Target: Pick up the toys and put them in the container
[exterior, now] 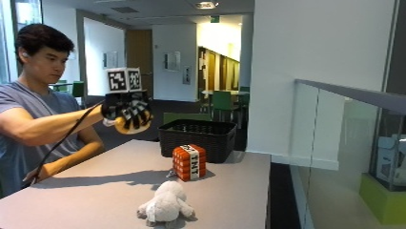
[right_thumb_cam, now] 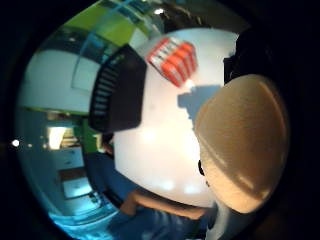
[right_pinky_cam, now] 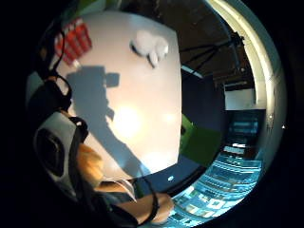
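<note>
In the outside view my gloved right hand [exterior: 126, 112] is raised above the table and grips a round tan toy [exterior: 131, 126], a little to the left of and higher than the dark woven basket [exterior: 197, 136]. The tan toy [right_thumb_cam: 242, 140] fills much of the thumb side palm view. A red TNT block [exterior: 189, 162] stands on the table just in front of the basket. A white plush animal [exterior: 166, 204] lies nearer the table's front edge. From the palm I see the basket [right_thumb_cam: 117, 90], the TNT block [right_thumb_cam: 175, 60] and the white plush animal [right_pinky_cam: 149, 46] below.
The pale table [exterior: 89, 191] runs along a white wall, with a glass railing [exterior: 336, 129] to the right. The person's bare left arm rests at the table's left edge [exterior: 57, 164]. The hand's shadow falls across the tabletop [right_pinky_cam: 95, 99].
</note>
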The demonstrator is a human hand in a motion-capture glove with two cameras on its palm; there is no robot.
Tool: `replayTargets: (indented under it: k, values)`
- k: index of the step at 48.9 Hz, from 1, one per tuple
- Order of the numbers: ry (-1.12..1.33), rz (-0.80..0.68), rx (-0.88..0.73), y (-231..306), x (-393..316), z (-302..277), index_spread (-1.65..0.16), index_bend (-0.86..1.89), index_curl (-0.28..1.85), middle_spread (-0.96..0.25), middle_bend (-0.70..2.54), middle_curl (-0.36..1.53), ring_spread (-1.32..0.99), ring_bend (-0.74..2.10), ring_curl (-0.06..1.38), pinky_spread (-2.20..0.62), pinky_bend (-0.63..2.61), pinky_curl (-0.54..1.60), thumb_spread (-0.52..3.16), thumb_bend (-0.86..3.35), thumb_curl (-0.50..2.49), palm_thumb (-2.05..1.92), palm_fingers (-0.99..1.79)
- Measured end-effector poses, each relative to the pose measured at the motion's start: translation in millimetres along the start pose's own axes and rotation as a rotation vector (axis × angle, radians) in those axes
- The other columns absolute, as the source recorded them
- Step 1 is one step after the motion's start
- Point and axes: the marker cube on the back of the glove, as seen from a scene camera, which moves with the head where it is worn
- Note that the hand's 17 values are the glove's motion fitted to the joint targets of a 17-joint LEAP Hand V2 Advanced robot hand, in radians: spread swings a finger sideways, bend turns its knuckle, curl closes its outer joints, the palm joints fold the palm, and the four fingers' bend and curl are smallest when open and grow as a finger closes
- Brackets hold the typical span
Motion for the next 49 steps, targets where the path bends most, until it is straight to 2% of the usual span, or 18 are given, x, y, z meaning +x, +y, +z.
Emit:
replayTargets:
  k: [6,11,14,20,24,31,36,39,42,44,49]
  values:
    - [-0.032,-0.031,0.11,-40.1,-68.4,-69.4,-0.39,0.26,0.25,-0.41,0.53,0.47,-0.42,1.11,0.43,-0.43,1.03,0.35,0.85,0.23,0.64,0.7,1.07]
    - [-0.07,-0.073,0.153,-65.1,-131.2,-101.9,-0.39,0.25,0.27,-0.43,0.52,0.49,-0.42,1.1,0.44,-0.43,1.02,0.36,0.81,0.21,0.68,0.7,1.08]
    - [-0.088,-0.107,0.174,-80.6,-176.7,-113.8,-0.39,0.24,0.28,-0.44,0.51,0.5,-0.42,1.1,0.44,-0.44,1.01,0.37,0.79,0.21,0.7,0.7,1.09]
    - [-0.099,-0.287,0.197,-99.5,-264.7,-116.5,-0.4,0.23,0.3,-0.46,0.5,0.52,-0.43,1.09,0.45,-0.44,1.01,0.38,0.76,0.19,0.74,0.7,1.08]
    - [-0.113,-0.239,0.185,-108.8,-295.6,-108.9,-0.4,0.22,0.32,-0.46,0.49,0.53,-0.43,1.09,0.45,-0.44,0.99,0.38,0.75,0.19,0.77,0.71,1.09]
    - [-0.055,-0.354,0.196,-115.9,-319.0,-84.8,-0.4,0.19,0.35,-0.47,0.47,0.56,-0.43,1.09,0.46,-0.44,0.99,0.39,0.73,0.17,0.81,0.7,1.09]
    - [-0.146,-0.193,0.131,-119.6,-338.3,-73.3,-0.4,0.1,0.33,-0.48,0.46,0.58,-0.43,1.1,0.47,-0.45,1.01,0.4,0.74,0.12,0.82,0.65,1.04]
    - [-0.123,-0.223,0.091,-126.2,-320.2,-61.2,-0.4,0.05,0.3,-0.47,0.41,0.58,-0.43,1.13,0.48,-0.45,1.06,0.42,0.77,0.08,0.81,0.6,0.96]
    - [-0.022,-0.322,0.046,-123.1,-319.5,-48.9,-0.38,0.01,0.26,-0.43,0.38,0.58,-0.41,1.17,0.49,-0.45,1.08,0.42,0.88,0.01,0.77,0.48,0.86]
    - [-0.012,-0.346,0.021,-118.5,-328.8,-46.6,-0.36,-0.07,0.21,-0.34,0.27,0.56,-0.38,1.19,0.5,-0.42,1.17,0.45,0.96,-0.16,0.65,0.16,0.63]
    - [-0.005,-0.251,0.036,-125.9,-316.6,-52.7,-0.34,-0.03,0.15,-0.2,0.17,0.53,-0.31,1.17,0.49,-0.34,1.32,0.48,0.92,-0.17,0.54,-0.14,0.3]
